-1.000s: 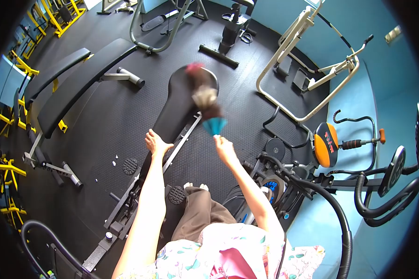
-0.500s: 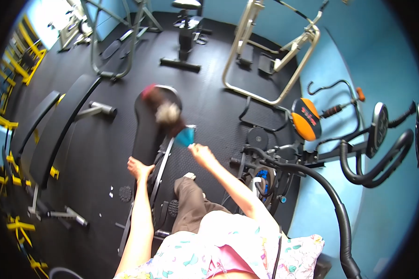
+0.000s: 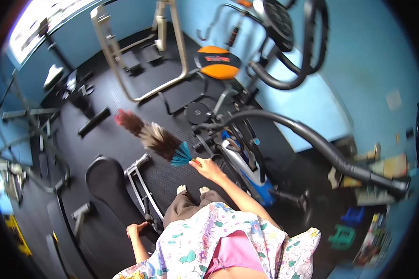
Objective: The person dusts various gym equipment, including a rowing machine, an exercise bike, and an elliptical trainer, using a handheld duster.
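Observation:
My right hand (image 3: 208,169) is closed around the handle of a feather duster (image 3: 156,139), which has brown and pale feathers, a red tip and a teal collar. The duster is held out over the dark floor, apart from the machines and slightly blurred. My left hand (image 3: 136,229) grips the side of a black padded exercise bench (image 3: 109,186) low down, its fingers curled and partly hidden. Beside the pad runs the bench's silver metal frame (image 3: 142,183), close to my legs.
An exercise bike (image 3: 246,172) with a long black handlebar (image 3: 307,135) stands close on my right. Ahead are an orange-and-black seat (image 3: 217,62) and a beige walker frame (image 3: 184,51). Another bench (image 3: 67,232) is at left. Green and blue stools (image 3: 342,237) sit at lower right.
My view has turned right. The feather duster has moved off the bench pad to the right, over the floor. My left hand stays at the bench, now nearer my body.

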Tool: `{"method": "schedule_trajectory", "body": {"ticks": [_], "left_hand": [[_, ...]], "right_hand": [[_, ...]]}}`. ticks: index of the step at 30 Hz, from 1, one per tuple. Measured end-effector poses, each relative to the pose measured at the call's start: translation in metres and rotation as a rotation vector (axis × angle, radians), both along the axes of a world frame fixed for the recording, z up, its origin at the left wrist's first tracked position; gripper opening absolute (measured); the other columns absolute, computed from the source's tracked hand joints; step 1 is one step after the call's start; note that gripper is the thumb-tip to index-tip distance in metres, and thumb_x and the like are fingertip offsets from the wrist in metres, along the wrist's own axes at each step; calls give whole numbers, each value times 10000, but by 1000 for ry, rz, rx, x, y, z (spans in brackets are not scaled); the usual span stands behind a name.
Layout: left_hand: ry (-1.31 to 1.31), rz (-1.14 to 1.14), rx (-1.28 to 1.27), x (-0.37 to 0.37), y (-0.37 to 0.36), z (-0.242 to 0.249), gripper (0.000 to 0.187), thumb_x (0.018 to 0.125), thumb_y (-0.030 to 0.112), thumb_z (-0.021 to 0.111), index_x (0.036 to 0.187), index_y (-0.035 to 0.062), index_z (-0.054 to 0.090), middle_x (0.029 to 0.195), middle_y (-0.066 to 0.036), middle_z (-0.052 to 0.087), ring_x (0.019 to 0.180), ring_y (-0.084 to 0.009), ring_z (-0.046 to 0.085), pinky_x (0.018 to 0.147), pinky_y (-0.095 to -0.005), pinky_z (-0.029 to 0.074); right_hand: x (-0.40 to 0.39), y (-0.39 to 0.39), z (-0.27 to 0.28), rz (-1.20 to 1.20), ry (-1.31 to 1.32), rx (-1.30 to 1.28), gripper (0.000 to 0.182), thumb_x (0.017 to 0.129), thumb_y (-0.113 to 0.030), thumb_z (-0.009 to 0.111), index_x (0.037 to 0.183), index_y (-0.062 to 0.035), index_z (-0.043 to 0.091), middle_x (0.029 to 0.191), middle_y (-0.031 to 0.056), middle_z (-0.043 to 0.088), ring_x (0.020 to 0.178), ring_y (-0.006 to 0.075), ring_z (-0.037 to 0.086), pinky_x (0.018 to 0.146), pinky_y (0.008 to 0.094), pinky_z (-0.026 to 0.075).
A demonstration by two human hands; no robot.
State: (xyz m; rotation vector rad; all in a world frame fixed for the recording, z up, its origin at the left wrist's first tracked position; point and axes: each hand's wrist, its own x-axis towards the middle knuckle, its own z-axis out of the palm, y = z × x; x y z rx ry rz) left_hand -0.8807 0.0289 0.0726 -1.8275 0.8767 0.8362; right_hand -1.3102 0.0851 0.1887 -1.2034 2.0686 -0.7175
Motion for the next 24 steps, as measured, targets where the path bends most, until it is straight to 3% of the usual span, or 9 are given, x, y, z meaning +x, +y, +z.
{"method": "schedule_trajectory", "body": {"ticks": [1, 2, 7, 9, 14, 17, 19, 22, 24], "left_hand": [[46, -126, 174, 4, -13, -2, 975, 553, 698, 634, 1212, 4, 447, 1222, -165, 483, 1125, -323, 469, 900, -398, 412], [-99, -169, 226, -3, -19, -2, 667, 685, 672, 522, 969, 80, 638, 1132, -92, 565, 1063, -279, 526, 860, -375, 436], [130, -547, 69, -27, -66, -11, 635, 702, 646, 514, 961, 78, 636, 1099, -98, 576, 1034, -278, 540, 841, -379, 444], [266, -679, 8, -38, -76, -16, 620, 711, 633, 510, 956, 77, 634, 1082, -102, 582, 1020, -277, 546, 831, -381, 448], [672, -988, -129, -118, -93, -17, 581, 733, 601, 500, 946, 76, 631, 1040, -109, 596, 983, -276, 563, 807, -386, 458], [922, -1147, -148, -168, -83, -21, 559, 746, 581, 494, 939, 75, 629, 1015, -114, 604, 961, -275, 573, 793, -388, 464], [1083, -1222, -147, -194, -68, -25, 544, 755, 568, 490, 935, 74, 628, 999, -117, 610, 947, -274, 580, 783, -390, 468], [1322, -1292, -142, -224, -39, -34, 522, 768, 549, 485, 929, 73, 626, 974, -122, 618, 925, -273, 590, 768, -393, 474], [1481, -1312, -136, -247, -2, -30, 507, 777, 536, 481, 924, 72, 624, 957, -125, 624, 910, -273, 597, 759, -395, 478]], "right_hand": [[-10, 21, 6, -35, 20, 1, 460, 842, -484, 464, 797, -39, 570, 656, 201, 586, 712, 376, 596, 568, 441, 459], [-19, 45, 10, -61, 45, -20, 433, 847, -447, 487, 791, -23, 553, 625, 212, 552, 691, 384, 573, 523, 414, 434], [-29, 178, 24, -332, 42, -39, 416, 833, -426, 528, 729, -25, 570, 597, 191, 547, 608, 353, 576, 518, 372, 427], [-24, 229, 37, -496, 1, 70, 405, 828, -406, 546, 703, -21, 573, 584, 166, 551, 569, 294, 586, 528, 345, 425], [-2, 353, 61, -956, 82, 25, 383, 792, -412, 576, 849, -40, 643, 723, 172, 612, 684, 287, 619, 625, 353, 459], [17, 410, 83, -1307, 87, -59, 393, 795, -392, 582, 883, -11, 621, 707, 182, 604, 693, 268, 633, 602, 340, 454], [21, 445, 60, -1482, 166, -117, 381, 845, -370, 514, 866, 2, 592, 698, 214, 582, 710, 373, 586, 578, 377, 444], [21, 464, 57, -1647, 154, -171, 405, 884, -368, 422, 905, 13, 558, 770, 266, 569, 803, 421, 542, 650, 460, 441], [16, 479, 49, -1640, 148, -52, 423, 881, -379, 419, 882, 16, 570, 826, 268, 571, 836, 424, 536, 678, 459, 451]]}}
